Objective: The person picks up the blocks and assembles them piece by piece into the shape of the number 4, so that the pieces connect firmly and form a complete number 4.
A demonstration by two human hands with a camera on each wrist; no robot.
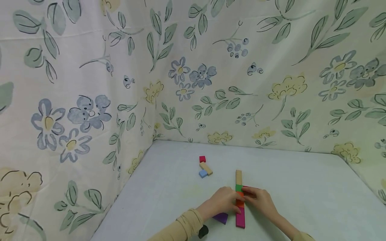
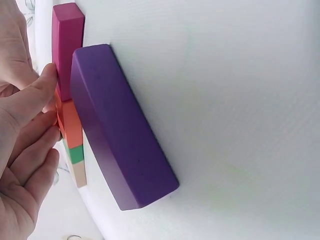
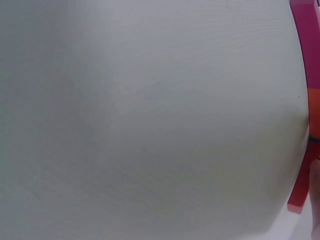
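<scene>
A row of blocks runs away from me in the head view: a magenta block [image 1: 240, 221] nearest, then orange [image 1: 240, 204], green [image 1: 239, 187] and a tan block [image 1: 239, 177] farthest. My left hand [image 1: 223, 201] reaches across the row from the left, its fingers gripping around the orange block [image 2: 74, 125]; its thumb touches the magenta block [image 2: 67, 50]. From the right, my right hand [image 1: 261, 202] holds a red block [image 3: 300, 186] along the row's right side, by the green and orange parts. Fingers hide much of that red block in the head view.
A purple block [image 2: 120, 130] lies just left of the row, partly behind my left wrist in the head view. Farther back are a small red block [image 1: 202, 159], a tan block [image 1: 206, 168] and a blue block [image 1: 203, 173]. A dark object [image 1: 203, 231] shows by the left sleeve. Flowered cloth [image 1: 229, 77] walls the white table.
</scene>
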